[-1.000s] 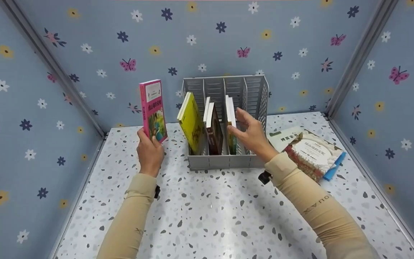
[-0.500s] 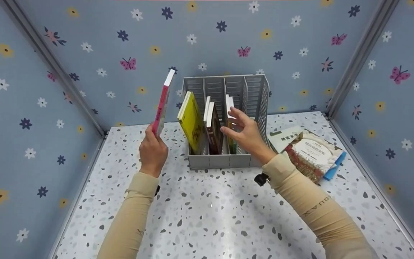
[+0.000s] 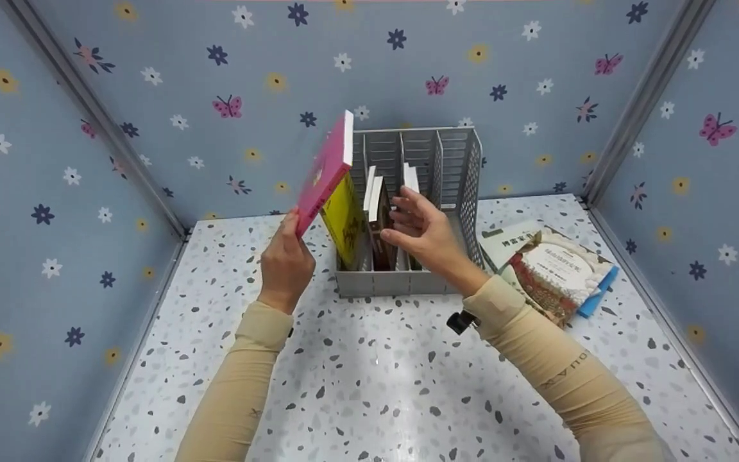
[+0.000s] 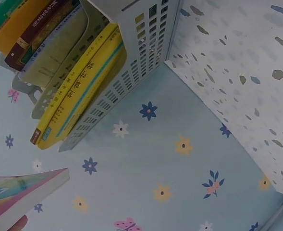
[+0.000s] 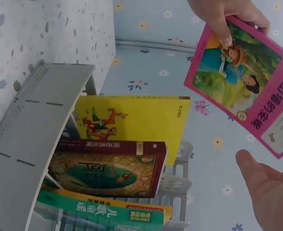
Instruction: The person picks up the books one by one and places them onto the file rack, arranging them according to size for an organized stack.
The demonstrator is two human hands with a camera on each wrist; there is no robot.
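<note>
1. The left hand (image 3: 287,266) pinches the pink book (image 3: 326,176) by its lower end, tilted, near the gray rack (image 3: 382,283).
2. The right hand (image 3: 430,239) hangs over the rack, empty, fingers loosely bent.

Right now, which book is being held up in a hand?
The pink book, gripped by the left hand. The others sit in the gray rack or lie on the speckled table.

flowered wall (image 3: 369,70) | speckled tabletop (image 3: 376,385) | grey corner post (image 3: 648,99), seemingly metal
</note>
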